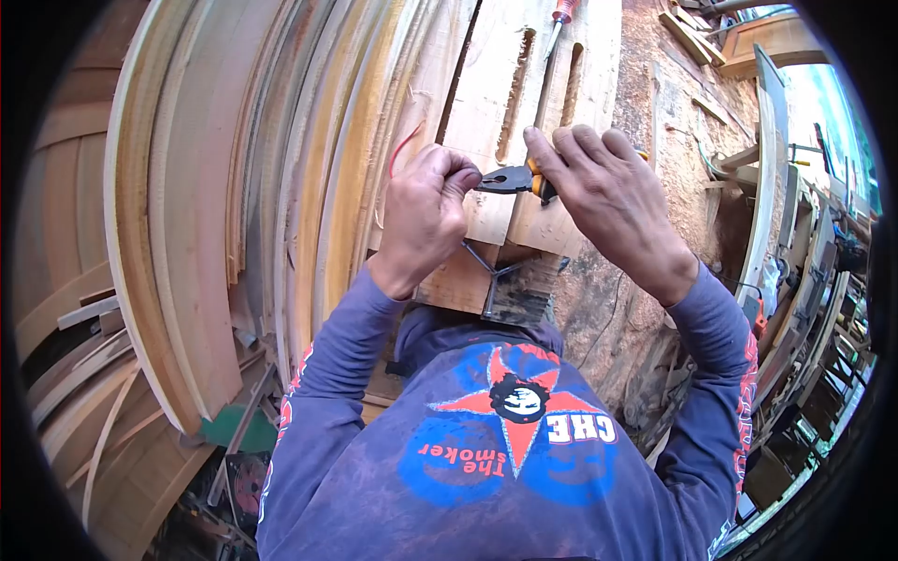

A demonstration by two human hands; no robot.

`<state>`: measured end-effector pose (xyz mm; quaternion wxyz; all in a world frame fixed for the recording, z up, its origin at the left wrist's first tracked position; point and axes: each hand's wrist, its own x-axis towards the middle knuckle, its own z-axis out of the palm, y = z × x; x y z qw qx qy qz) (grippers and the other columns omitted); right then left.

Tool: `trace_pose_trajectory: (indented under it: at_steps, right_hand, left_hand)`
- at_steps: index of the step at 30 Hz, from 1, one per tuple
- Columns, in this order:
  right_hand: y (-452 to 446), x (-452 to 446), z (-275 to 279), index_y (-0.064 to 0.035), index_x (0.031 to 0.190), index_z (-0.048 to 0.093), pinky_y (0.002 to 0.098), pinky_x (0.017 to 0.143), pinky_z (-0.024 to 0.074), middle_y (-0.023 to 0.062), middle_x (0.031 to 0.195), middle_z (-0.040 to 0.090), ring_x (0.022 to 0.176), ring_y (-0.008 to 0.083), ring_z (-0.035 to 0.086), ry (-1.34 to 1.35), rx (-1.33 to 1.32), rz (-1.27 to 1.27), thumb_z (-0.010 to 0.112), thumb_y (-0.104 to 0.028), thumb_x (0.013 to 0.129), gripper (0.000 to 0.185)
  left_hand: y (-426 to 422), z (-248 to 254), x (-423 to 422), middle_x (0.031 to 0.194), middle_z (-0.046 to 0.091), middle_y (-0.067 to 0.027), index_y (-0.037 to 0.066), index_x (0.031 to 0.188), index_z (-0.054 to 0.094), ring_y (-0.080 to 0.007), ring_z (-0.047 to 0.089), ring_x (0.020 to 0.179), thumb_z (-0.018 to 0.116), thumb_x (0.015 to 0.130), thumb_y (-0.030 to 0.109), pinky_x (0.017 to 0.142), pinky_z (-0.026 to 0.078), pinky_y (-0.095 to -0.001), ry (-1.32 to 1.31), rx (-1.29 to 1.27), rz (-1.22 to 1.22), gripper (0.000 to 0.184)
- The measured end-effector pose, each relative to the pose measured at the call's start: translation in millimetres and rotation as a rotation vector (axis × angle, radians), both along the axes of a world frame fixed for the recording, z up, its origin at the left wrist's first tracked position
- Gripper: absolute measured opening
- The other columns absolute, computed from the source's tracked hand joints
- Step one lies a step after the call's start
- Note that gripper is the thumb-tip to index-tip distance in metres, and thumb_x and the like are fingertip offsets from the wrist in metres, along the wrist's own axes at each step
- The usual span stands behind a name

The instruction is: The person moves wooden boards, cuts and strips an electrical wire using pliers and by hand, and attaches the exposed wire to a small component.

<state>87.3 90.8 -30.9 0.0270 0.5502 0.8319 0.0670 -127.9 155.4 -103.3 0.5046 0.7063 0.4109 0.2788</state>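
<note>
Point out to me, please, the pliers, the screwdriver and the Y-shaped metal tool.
Pliers (510,179): head view, on the dark metal nose.
Screwdriver (562,12): head view, on the red handle, near the top edge.
Y-shaped metal tool (493,272): head view, where its three arms meet.

On my feed the shirt (510,496) reads "CHE" in white letters (577,428) and "The smoker" in red letters (463,458). Left sleeve (332,346) and right sleeve (706,374) carry lettering too, but I can't make it out.
</note>
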Motion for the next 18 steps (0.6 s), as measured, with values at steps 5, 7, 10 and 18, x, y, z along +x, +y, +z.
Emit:
trace_pose_trajectory:
  at_steps: [5,7,10,18]
  right_hand:
    - [7.1,13.0,-32.9,0.0044,0.134,0.051,0.0299,0.08,0.0544,0.012,0.107,0.059,0.098,0.0197,0.06,-0.047,-0.072,0.045,0.059,-0.008,0.09,0.047]
    - [12.6,22.3,-36.4,0.0075,0.127,0.049,0.0315,0.085,0.0579,0.0156,0.105,0.059,0.098,0.0244,0.061,0.068,-0.131,-0.039,0.058,-0.004,0.093,0.037]
    - [24.1,56.6,-67.6,0.008,0.125,0.048,0.0368,0.085,0.0588,0.0184,0.111,0.059,0.105,0.0295,0.062,0.082,-0.027,-0.203,0.057,-0.004,0.095,0.034]
    - [31.8,64.8,-72.0,0.0052,0.145,0.043,0.0475,0.106,0.0463,0.0269,0.13,0.054,0.125,0.04,0.054,0.25,-0.153,-0.378,0.058,-0.039,0.099,0.066]
  left_hand:
    - [7.2,0.8,5.8,0.081,0.069,-0.009,-0.003,0.093,0.067,-0.0137,0.063,0.078,0.063,0.096,0.0,0.071,0.051,-0.0294,0.0,0.095,0.052,0.006]
    - [9.3,-0.5,2.3,0.082,0.068,-0.0099,-0.003,0.094,0.068,-0.0151,0.064,0.08,0.066,0.094,0.002,0.072,0.052,-0.0295,0.007,0.018,0.177,0.005]
    - [0.3,-3.1,-3.2,0.085,0.068,-0.0106,-0.001,0.095,0.07,-0.0161,0.064,0.079,0.07,0.093,0.005,0.071,0.051,-0.0292,-0.005,0.083,0.109,0.007]
    - [-26.3,-28.5,3.6,0.094,0.064,-0.0066,0.006,0.097,0.078,-0.026,0.057,0.095,0.08,0.081,0.009,0.087,0.043,-0.0387,0.206,0.436,0.031,0.016]
